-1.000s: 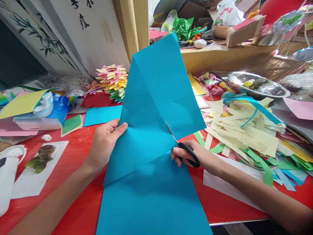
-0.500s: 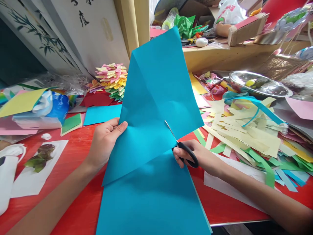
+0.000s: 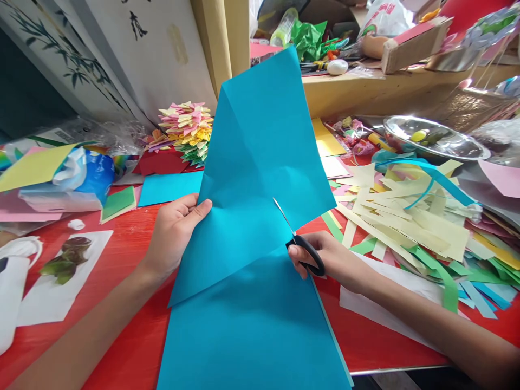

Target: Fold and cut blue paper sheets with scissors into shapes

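A large blue paper sheet is held up at the middle, its left edge pinched by my left hand. My right hand is closed on the black handles of a pair of scissors at the sheet's right side. One scissor blade shows over the blue sheet, pointing up and left; the other is hidden. The sheet's right edge has a cut running in to the scissors. More blue paper lies beneath, reaching the bottom of the view.
Cream and green paper strips are heaped at the right, near a metal bowl. Folded paper pieces are stacked behind. A tissue pack and a white device sit on the left of the red table.
The scissors' handles have drawn slightly closer together, and the right part of the blue sheet has shifted a little left. My left hand keeps its pinch.
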`<action>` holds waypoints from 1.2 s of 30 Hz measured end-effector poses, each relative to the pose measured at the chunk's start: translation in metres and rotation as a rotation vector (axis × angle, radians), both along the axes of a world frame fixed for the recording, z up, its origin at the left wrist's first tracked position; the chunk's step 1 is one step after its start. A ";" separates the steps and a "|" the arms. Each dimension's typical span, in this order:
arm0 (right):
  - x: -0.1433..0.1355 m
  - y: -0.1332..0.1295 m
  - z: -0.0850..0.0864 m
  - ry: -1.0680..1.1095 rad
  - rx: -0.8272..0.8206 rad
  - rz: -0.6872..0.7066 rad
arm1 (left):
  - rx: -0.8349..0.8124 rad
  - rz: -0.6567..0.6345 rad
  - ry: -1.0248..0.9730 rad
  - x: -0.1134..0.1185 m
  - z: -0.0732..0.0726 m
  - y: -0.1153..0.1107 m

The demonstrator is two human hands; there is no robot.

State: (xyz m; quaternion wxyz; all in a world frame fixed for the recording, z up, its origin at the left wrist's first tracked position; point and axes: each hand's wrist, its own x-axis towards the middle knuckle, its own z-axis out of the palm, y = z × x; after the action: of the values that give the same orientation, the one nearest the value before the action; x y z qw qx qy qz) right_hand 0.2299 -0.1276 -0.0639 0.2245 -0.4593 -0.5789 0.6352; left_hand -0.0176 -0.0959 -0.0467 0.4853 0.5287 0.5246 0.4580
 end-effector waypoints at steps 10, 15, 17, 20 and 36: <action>0.001 0.000 0.000 -0.019 -0.064 -0.034 | -0.055 -0.037 -0.037 0.004 0.001 -0.003; 0.002 0.000 0.000 -0.022 -0.053 -0.043 | -0.083 -0.048 -0.048 0.007 -0.001 -0.005; 0.002 0.000 0.000 -0.008 -0.037 -0.026 | -0.088 -0.045 -0.045 0.007 -0.001 -0.005; 0.001 0.000 0.001 0.001 -0.023 -0.012 | -0.088 -0.044 -0.048 0.006 -0.001 -0.005; 0.001 -0.001 0.000 -0.033 -0.068 -0.076 | -0.104 -0.080 0.008 0.008 -0.003 -0.007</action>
State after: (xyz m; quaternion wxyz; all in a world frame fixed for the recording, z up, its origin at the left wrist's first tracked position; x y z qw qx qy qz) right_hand 0.2312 -0.1284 -0.0635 0.2234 -0.4987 -0.5427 0.6379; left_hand -0.0100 -0.1031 -0.0496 0.5280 0.5249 0.5282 0.4082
